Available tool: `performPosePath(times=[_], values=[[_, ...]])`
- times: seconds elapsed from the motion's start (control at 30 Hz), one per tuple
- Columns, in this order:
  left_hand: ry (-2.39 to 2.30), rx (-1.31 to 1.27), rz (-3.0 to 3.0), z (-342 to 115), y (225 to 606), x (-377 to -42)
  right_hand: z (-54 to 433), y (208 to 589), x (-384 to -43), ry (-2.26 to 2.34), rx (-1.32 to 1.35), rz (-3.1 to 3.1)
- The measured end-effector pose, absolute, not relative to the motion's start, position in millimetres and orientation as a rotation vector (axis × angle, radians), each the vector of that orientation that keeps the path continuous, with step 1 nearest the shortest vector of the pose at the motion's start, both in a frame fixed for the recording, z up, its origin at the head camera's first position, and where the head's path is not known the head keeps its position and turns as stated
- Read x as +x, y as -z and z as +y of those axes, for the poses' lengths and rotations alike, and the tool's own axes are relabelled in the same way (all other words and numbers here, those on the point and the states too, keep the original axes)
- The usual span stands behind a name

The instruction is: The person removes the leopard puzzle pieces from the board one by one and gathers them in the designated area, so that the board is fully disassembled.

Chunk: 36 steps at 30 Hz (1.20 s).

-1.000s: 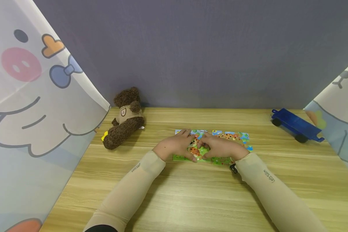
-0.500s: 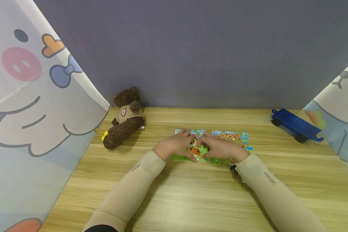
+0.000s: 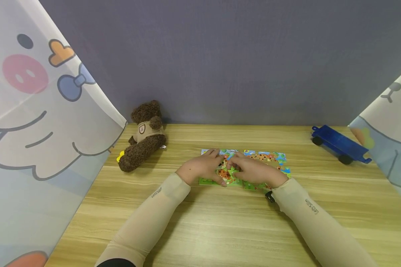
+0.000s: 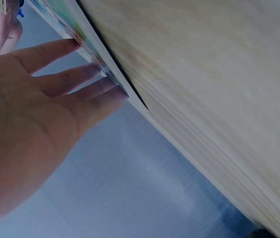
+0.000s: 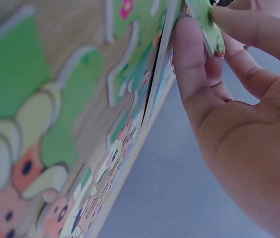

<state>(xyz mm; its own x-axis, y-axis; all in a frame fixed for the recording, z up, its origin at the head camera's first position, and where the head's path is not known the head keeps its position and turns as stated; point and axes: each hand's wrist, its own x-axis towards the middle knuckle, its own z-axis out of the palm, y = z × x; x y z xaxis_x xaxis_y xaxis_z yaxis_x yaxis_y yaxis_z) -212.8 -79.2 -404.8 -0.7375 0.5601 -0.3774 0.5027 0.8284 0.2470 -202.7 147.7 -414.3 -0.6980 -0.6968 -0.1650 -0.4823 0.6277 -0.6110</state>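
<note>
Two colourful jigsaw puzzle parts lie side by side on the table. My left hand (image 3: 202, 167) rests on the left puzzle board (image 3: 207, 182), its fingers fairly straight and their tips on the board in the left wrist view. A green puzzle piece (image 5: 205, 27) is pinched between thumb and fingers of my right hand (image 3: 255, 171). This piece is tilted up on edge, close over the left board. Under and beyond the right hand lie cut puzzle pieces (image 3: 262, 157) with a spotted orange animal, gaps showing between some of them; the hand hides part of them.
A brown teddy bear (image 3: 147, 131) in a tan shirt sits at the back left of the wooden table (image 3: 200, 230). At the back right stands a blue toy wagon (image 3: 341, 142) with black wheels. A grey wall panel (image 3: 220, 66) rises behind the table.
My right thumb has shifted away from me and closer to the fingers, uncovering more of the left board's lower part. The left hand stays in place.
</note>
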Motion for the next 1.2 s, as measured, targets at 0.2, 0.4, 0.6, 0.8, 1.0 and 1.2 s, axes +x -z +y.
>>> performPosePath(times=[0.2,0.4,0.6,0.8,1.0,1.2], values=[[-0.173,0.778,2.568,-78.8,404.6,-213.5,147.8,414.6,-203.2,0.778,-0.944,2.473],[-0.170,0.777,2.567,-78.3,404.6,-213.2,148.7,414.1,-203.9,0.832,-0.931,2.460],[-0.172,0.759,2.569,-78.1,404.1,-211.8,154.8,410.5,-204.6,0.904,-0.882,2.482],[-0.181,0.757,2.563,-78.8,403.5,-210.9,165.0,403.6,-204.1,0.915,-0.822,2.530],[-0.203,0.762,2.569,-78.5,404.1,-210.8,178.4,398.2,-203.5,0.925,-0.797,2.576],[-0.218,0.751,2.563,-77.8,402.5,-209.5,198.0,395.9,-200.7,0.955,-0.730,2.569]])
